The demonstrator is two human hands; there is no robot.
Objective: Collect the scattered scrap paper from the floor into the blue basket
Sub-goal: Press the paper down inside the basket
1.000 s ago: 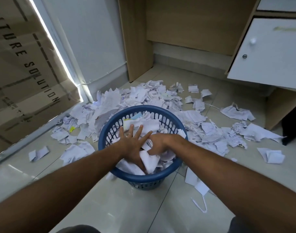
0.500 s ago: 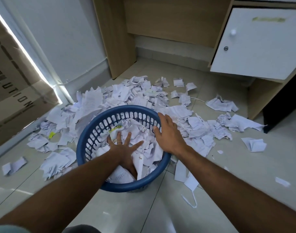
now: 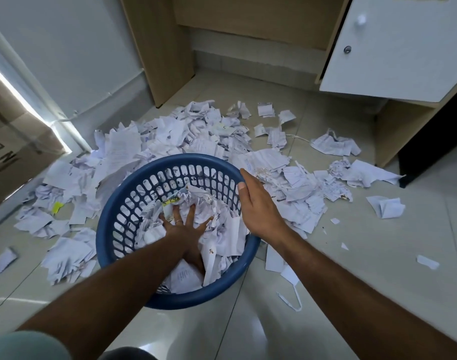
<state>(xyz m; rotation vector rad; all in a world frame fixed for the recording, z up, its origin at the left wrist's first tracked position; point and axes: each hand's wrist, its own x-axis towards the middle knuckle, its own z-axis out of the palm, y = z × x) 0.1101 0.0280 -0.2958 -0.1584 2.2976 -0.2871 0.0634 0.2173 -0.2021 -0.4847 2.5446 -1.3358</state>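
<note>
Blue plastic basket [image 3: 170, 298] on the floor [image 3: 326, 294], part-filled with scrap paper [image 3: 222, 229]. Head view: left hand [image 3: 185, 229] inside it, fingers spread flat, pressing the paper down and gripping nothing. Right hand [image 3: 258, 206] at the right rim, fingers straight, thumb at the inner wall; whether it touches is unclear. Most loose scrap [image 3: 300, 193] lies just right of and beyond the basket, nearest the right hand, which probably reaches there next.
</note>
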